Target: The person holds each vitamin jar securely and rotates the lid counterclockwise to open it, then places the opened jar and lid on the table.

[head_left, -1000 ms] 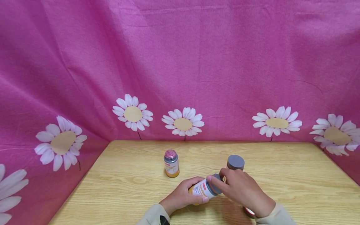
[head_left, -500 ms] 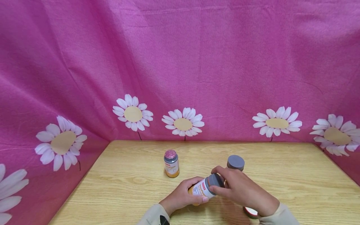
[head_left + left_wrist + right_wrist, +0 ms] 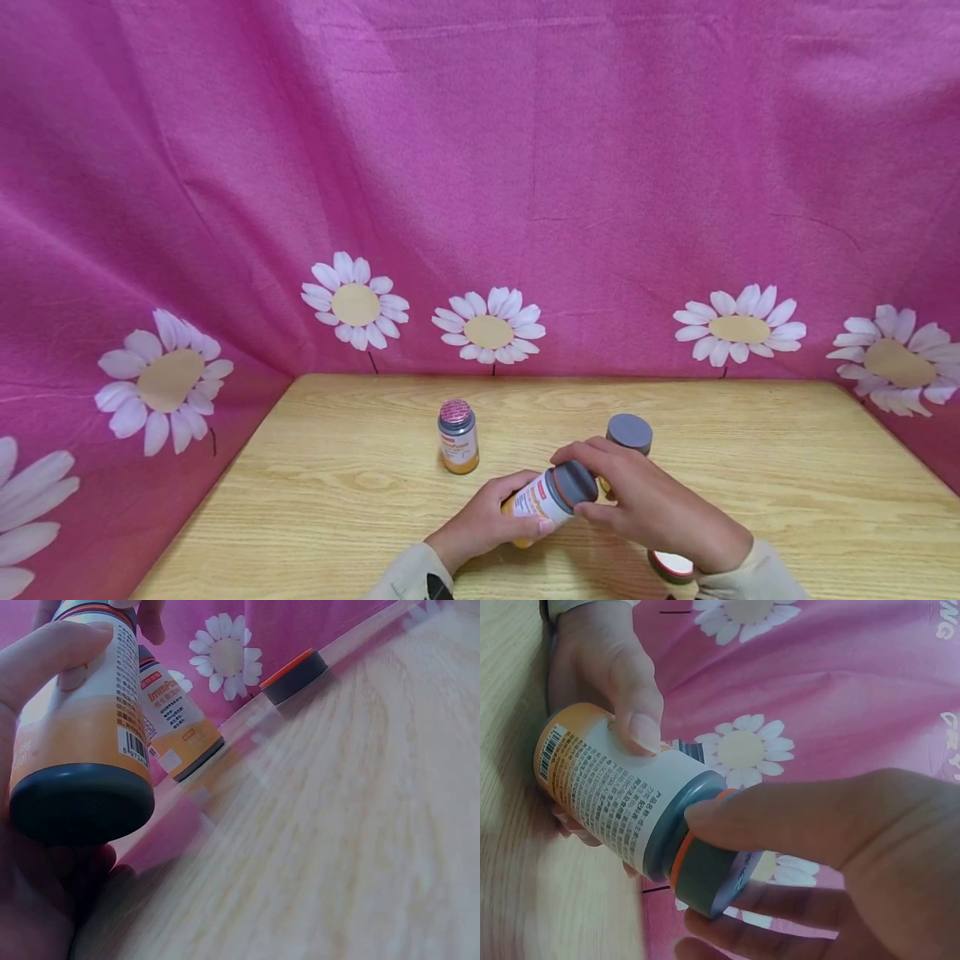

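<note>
My left hand grips a white and orange supplement bottle, tilted with its neck up to the right. In the right wrist view the same bottle shows a printed label and a barcode. A dark grey cap with an orange band sits at its neck. Thumb and fingers of my right hand hold this cap from either side. Seen from the right wrist, the thumb lies along the cap near the bottle's shoulder, with fingers beneath. The left palm is hidden behind the bottle.
A matching bottle stands behind, its mouth covered by pink foil. Another bottle, with a grey cap, stands partly hidden behind my right hand. A loose cap lies white inside up near the right wrist. Pink flowered cloth encloses the wooden table.
My right hand's fingers have shifted round the cap, and more of its top now shows. The right wrist has moved slightly right, uncovering more of the loose cap. The left hand stays put.
</note>
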Demonstrator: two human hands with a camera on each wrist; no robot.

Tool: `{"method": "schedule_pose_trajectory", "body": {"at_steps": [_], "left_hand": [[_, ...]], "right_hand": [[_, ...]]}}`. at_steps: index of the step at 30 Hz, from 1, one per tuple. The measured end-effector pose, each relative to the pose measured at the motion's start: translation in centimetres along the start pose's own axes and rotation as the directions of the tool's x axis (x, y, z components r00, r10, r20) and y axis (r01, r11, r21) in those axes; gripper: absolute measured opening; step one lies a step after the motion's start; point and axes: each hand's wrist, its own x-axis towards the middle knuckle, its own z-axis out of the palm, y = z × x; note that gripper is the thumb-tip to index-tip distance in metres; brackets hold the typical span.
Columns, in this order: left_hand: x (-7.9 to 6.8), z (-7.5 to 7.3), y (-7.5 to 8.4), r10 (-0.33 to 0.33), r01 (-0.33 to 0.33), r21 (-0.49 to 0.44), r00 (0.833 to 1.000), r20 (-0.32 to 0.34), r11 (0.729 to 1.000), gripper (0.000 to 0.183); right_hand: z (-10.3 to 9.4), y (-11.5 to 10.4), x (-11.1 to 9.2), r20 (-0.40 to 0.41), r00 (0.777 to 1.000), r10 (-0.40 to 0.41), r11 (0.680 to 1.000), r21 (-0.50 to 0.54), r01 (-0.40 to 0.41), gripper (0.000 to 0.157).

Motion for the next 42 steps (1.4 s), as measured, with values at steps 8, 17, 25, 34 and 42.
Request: {"method": "schedule_pose_trajectory", "body": {"at_steps": [8,17,25,34,42], "left_hand": [[0.4,-0.2,-1.6,-0.009,0.009,-0.021,1.000,-0.006,1.000,0.041],[0.0,0.0,-0.7,0.035,-0.034,-0.063,0.999,0.012,0.997,0.038],[0.2,-0.2,-1.7,0.023,-0.024,-0.044,1.000,-0.015,0.999,0.039],[0.9,-0.2,-1.8,0.022,-0.023,-0.007,0.992,-0.121,1.000,0.042],[1.5,-0.3,0.3,0.024,-0.019,0.030,0.981,-0.194,0.999,0.041]], "right_hand": [[-0.1,0.4,0.0,-0.036,0.991,-0.132,0.991,-0.006,0.132,0.050],[-0.8,0.5,-0.2,-0.048,0.994,-0.103,0.994,-0.044,0.101,0.053],[-1.3,0.5,-0.3,-0.043,0.998,-0.054,0.998,0.007,0.055,0.051],[-0.9,0.9,-0.4,-0.065,0.998,0.012,0.982,0.191,0.001,0.046],[-0.3,1.6,-1.1,-0.106,0.993,0.055,0.984,0.176,-0.035,0.045]]}}
